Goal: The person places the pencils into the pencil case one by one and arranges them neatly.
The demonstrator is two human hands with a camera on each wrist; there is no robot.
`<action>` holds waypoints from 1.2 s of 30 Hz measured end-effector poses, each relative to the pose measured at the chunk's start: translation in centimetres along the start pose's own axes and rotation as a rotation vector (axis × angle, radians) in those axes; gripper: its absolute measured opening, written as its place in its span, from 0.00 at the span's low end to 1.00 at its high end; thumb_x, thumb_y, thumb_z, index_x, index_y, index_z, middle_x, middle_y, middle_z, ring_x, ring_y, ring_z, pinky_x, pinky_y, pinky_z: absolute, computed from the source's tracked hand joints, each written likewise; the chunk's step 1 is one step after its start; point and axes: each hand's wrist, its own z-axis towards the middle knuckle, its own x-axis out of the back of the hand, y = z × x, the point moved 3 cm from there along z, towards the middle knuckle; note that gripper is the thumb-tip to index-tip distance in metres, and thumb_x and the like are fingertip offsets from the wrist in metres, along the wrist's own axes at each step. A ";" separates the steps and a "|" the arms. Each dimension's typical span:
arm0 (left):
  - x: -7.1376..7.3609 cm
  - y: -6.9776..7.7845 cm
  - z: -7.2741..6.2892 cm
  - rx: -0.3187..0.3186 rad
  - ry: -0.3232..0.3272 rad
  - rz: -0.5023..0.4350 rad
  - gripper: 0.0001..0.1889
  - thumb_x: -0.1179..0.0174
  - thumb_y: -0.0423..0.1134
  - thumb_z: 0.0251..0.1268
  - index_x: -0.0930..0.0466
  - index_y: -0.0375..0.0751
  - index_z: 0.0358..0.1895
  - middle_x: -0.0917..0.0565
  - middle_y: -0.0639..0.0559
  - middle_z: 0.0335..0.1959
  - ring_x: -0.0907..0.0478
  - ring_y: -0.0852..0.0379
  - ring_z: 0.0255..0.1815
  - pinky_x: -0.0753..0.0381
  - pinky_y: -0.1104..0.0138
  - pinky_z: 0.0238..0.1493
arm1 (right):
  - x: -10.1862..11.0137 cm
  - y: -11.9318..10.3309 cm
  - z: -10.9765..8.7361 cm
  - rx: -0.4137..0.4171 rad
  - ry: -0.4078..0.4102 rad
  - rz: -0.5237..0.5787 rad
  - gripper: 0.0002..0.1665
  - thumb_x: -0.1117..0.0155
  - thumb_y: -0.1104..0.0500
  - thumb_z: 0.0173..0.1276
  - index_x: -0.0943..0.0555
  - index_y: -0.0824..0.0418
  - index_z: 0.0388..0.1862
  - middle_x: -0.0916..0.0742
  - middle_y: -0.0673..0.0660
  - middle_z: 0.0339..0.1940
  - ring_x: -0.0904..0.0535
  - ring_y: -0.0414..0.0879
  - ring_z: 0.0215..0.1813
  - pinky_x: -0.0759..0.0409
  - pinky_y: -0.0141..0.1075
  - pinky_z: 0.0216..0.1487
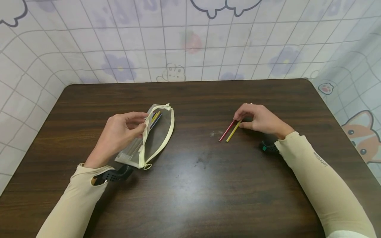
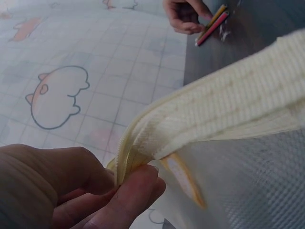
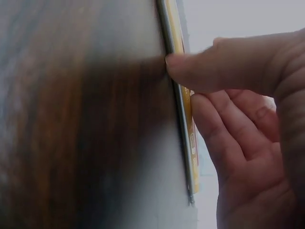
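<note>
My left hand [image 1: 117,134] pinches the cream zip edge of a see-through mesh pencil pouch [image 1: 129,156] on the left of the table. The pouch mouth gapes, and several pencils [image 1: 155,119], one of them yellow, lie inside. In the left wrist view, thumb and fingers grip the zipper tape [image 2: 228,98]. Over to the right, my right hand [image 1: 262,119] pinches a yellow pencil [image 1: 233,131] between thumb and fingers, close over the table. A red pencil [image 1: 226,131] lies alongside it, its upper end at the fingertips. The right wrist view shows the thumb on the dark-striped yellow pencil [image 3: 187,112].
The dark wood table [image 1: 190,198] has a pale smudge near the pencils. Behind it hangs a white grid-patterned cloth [image 1: 220,53] with cartoon prints, which also runs along both sides. A zipper pull ring [image 1: 147,166] hangs at the pouch's near corner.
</note>
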 end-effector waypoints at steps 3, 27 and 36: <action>0.1 0.1 0.0 0.004 -0.006 -0.009 0.17 0.39 0.34 0.71 0.16 0.39 0.61 0.08 0.38 0.47 0.09 0.62 0.30 0.15 0.76 0.34 | 0.2 -0.3 0.0 0.023 -0.016 -0.045 0.16 0.24 0.67 0.63 0.15 0.50 0.46 0.11 0.48 0.44 0.16 0.43 0.49 0.17 0.37 0.53; 0.6 0.4 0.1 0.005 -0.007 -0.008 0.18 0.39 0.33 0.70 0.16 0.39 0.61 0.08 0.38 0.48 0.09 0.59 0.31 0.14 0.74 0.34 | 1.6 -0.2 -0.7 -0.024 -0.177 -0.043 0.14 0.27 0.64 0.66 0.14 0.50 0.48 0.11 0.49 0.52 0.15 0.46 0.55 0.17 0.44 0.60; 0.4 0.3 0.0 -0.004 -0.001 -0.008 0.18 0.39 0.33 0.70 0.16 0.40 0.61 0.08 0.38 0.48 0.09 0.59 0.31 0.14 0.75 0.34 | 1.4 -0.2 -0.9 -0.030 -0.238 0.008 0.11 0.29 0.63 0.69 0.13 0.48 0.45 0.12 0.49 0.38 0.19 0.40 0.42 0.20 0.31 0.44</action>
